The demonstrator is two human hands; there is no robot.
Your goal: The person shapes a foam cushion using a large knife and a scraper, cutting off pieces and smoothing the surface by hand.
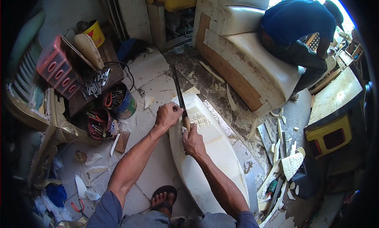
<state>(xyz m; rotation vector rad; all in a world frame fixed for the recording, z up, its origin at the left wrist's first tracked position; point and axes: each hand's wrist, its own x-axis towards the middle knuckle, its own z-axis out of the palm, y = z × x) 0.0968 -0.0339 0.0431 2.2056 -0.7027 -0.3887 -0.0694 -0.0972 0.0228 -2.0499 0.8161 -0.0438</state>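
A long dark-bladed knife (179,88) with a wooden handle points away from me, over the far end of a long cream foam block (215,157). My right hand (193,142) is wrapped round its handle. Just left of the blade's base is my left hand (169,115), its fingers curled together. Whether those fingers touch the blade or pinch something small is hidden. Beside the knife, a patch of crossing cuts (200,120) marks the foam's top in small squares. The block lies lengthwise in front of me, its near end at my legs.
Foam scraps (292,165) litter the tiled floor. To the left stand a tool bucket (124,103), a pot of tools (98,127), a clear red drawer unit (57,72) and a chair (29,97). Ahead right, another person (300,26) sits on a cream sofa (260,58).
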